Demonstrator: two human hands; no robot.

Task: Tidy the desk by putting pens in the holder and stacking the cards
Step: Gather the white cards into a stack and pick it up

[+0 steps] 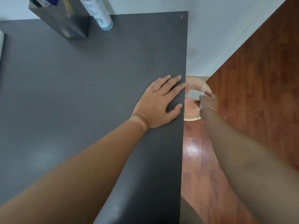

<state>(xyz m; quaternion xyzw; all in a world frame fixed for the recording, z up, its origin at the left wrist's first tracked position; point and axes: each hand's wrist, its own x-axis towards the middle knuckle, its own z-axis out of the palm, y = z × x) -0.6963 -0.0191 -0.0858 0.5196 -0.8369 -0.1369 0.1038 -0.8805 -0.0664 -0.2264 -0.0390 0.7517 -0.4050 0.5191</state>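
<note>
My left hand [159, 101] lies flat and spread on the dark grey desk [80, 94], its fingertips at the desk's right edge. Beyond that edge, lower down, my right hand [207, 101] pinches a small grey card [193, 95] over a round cream-coloured bin [191, 117] that stands on the floor. A thin bracelet circles my right wrist. A dark box-shaped holder [64, 21] stands at the desk's far left corner; its contents are cut off by the frame. No pens are visible.
A white spray can [100, 15] with blue print stands beside the holder at the back of the desk. A white wall runs behind the desk. Reddish wooden floor [258, 94] fills the right side. My knee shows at the bottom edge.
</note>
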